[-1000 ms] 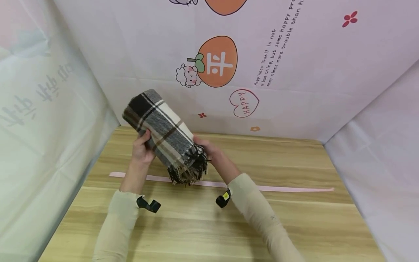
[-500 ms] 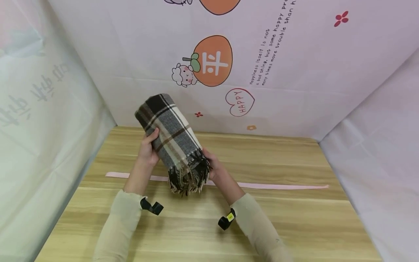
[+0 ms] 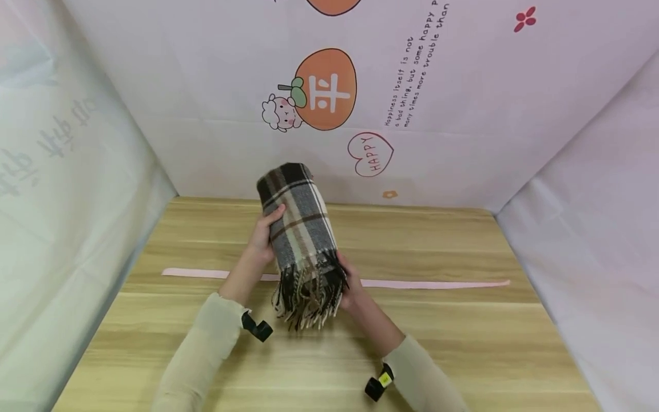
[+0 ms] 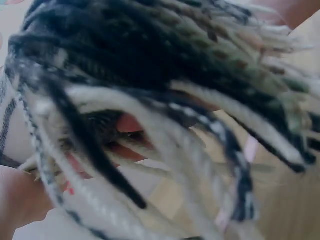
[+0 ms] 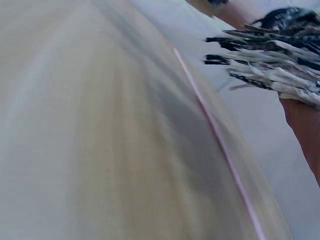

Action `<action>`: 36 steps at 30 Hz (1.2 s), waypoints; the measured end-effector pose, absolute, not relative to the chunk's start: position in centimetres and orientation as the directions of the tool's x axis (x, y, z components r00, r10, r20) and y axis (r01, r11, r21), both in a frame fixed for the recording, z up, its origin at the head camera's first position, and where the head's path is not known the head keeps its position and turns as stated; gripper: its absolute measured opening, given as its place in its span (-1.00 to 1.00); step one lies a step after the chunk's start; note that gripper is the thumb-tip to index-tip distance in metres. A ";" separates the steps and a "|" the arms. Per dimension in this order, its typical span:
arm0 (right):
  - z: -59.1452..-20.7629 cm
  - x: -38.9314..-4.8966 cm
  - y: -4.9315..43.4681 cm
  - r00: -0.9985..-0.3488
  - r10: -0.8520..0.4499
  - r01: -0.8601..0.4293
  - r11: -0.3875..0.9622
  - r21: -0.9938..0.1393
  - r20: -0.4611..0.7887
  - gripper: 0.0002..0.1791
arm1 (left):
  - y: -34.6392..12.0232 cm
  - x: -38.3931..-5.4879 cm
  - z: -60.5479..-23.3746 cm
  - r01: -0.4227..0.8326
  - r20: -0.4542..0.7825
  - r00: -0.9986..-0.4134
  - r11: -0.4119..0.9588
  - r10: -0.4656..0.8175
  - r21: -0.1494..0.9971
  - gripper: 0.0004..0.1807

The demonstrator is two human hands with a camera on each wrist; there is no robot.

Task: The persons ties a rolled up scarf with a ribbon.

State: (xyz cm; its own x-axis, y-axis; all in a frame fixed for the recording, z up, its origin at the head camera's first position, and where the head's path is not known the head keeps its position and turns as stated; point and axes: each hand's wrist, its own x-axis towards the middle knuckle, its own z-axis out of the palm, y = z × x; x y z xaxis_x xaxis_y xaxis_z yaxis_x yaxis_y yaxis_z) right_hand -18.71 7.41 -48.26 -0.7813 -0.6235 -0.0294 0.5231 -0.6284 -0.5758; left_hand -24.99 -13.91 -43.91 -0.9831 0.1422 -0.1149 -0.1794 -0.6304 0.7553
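Observation:
A folded plaid scarf (image 3: pixel 301 220) in grey, black, white and brown is held up over the table in the head view, tilted with its fringe (image 3: pixel 309 292) hanging toward the person. My left hand (image 3: pixel 264 236) grips its left side, thumb across the front. On the lower right edge my right hand (image 3: pixel 351 284) holds it near the fringe; most of its fingers are hidden behind the cloth. Dark and cream fringe strands (image 4: pixel 165 125) fill much of the left wrist view. The fringe (image 5: pixel 280 65) also shows at the upper right of the right wrist view.
A pink ribbon strip (image 3: pixel 432 284) lies across the wooden table (image 3: pixel 463 337), passing behind the scarf and arms. White printed cloth walls (image 3: pixel 453 149) stand at the back and both sides. Each sleeve cuff carries a black wrist camera (image 3: pixel 257 328).
Both hands have carried the scarf rightward and closer to the person. It has turned from a strong diagonal to nearer upright, and its fringe hangs lower.

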 end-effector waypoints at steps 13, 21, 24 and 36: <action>-51.2 -14.4 11.2 -0.784 -0.618 0.538 -0.723 -0.434 0.058 -0.49 | -8.3 -24.4 -47.4 -0.360 -0.246 -0.930 -0.549 0.271 0.755 -0.76; -52.9 -12.2 13.0 -0.773 -0.634 0.581 -0.720 -0.380 0.022 -0.26 | -6.0 -23.8 -49.7 -0.468 -0.349 -0.882 -0.493 0.317 0.734 -0.60; -53.6 -11.6 13.2 -0.765 -0.644 0.601 -0.721 -0.344 0.012 -0.27 | -5.5 -23.5 -50.5 -0.476 -0.364 -0.877 -0.453 0.314 0.754 -0.51; -54.7 -10.2 13.7 -0.777 -0.627 0.609 -0.727 -0.318 -0.055 -0.30 | -4.6 -23.1 -52.4 -0.501 -0.427 -0.864 -0.361 0.268 0.787 -0.27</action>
State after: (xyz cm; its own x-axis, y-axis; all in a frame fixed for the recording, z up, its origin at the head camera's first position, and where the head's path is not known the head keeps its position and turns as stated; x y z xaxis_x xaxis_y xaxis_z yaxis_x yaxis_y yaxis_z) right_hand -10.23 13.72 -54.70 -0.7770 -0.6271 -0.0551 0.6089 -0.7266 -0.3182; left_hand -23.11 -4.56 -52.43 -0.8637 0.2677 -0.4271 -0.5009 -0.3607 0.7868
